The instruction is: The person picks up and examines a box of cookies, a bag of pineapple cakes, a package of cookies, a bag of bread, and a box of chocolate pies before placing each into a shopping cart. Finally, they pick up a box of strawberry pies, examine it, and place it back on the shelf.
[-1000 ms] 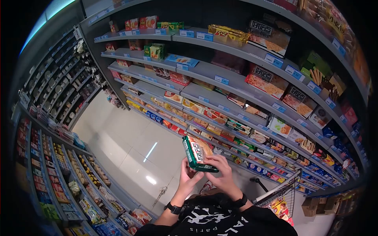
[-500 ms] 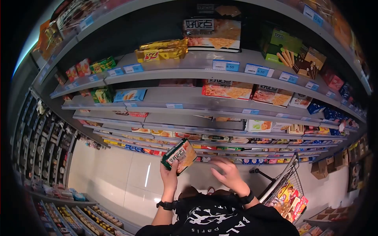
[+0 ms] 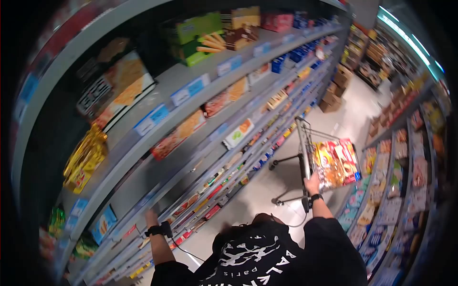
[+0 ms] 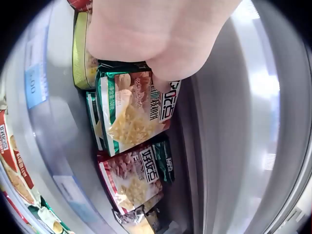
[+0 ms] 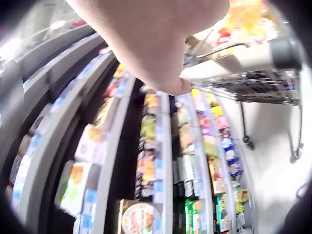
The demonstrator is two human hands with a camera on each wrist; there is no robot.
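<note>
While the long shelf unit runs along the aisle, the shopping cart stands well apart from it on the floor, the right hand curled round its handle. Deep in a low shelf, the left hand pinches the green-edged snack pack among like packs.

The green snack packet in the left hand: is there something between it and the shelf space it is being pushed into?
Nothing visible blocks it. The left hand grips the green snack packet at its top edge, already inside the shelf, standing beside a yellow-green packet and above a red packet.
</note>
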